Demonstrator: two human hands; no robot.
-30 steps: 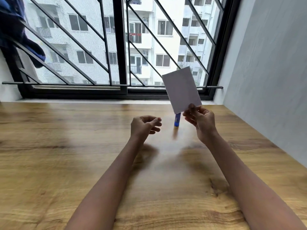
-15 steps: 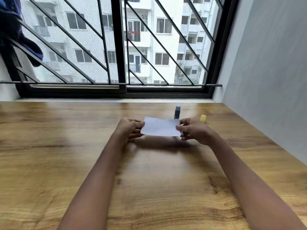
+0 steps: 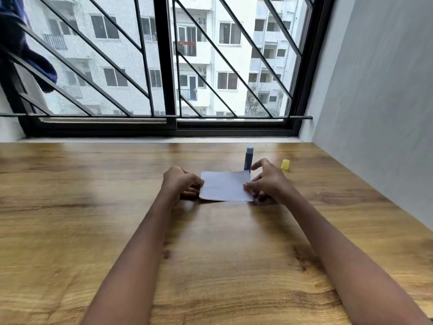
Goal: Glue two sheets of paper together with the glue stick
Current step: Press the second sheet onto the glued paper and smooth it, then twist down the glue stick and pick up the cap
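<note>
A white sheet of paper (image 3: 225,186) lies flat and low over the wooden table (image 3: 93,207). A thin edge of a second sheet shows under its near left side. My left hand (image 3: 180,181) has its curled fingers closed on the paper's left edge. My right hand (image 3: 267,181) pinches the right edge, thumb on top, index finger lifted. The blue glue stick (image 3: 248,158) stands upright and uncapped just behind the paper's far right corner. Its yellow cap (image 3: 285,164) sits on the table to the right of my right hand.
A grey wall (image 3: 375,113) closes the table's right side. A barred window (image 3: 166,90) with a white sill runs along the far edge. Dark blue cloth (image 3: 21,43) hangs at the upper left.
The paper went from upright in my right hand alone to flat between both hands, and has now come down onto the table. My left hand took its left edge.
</note>
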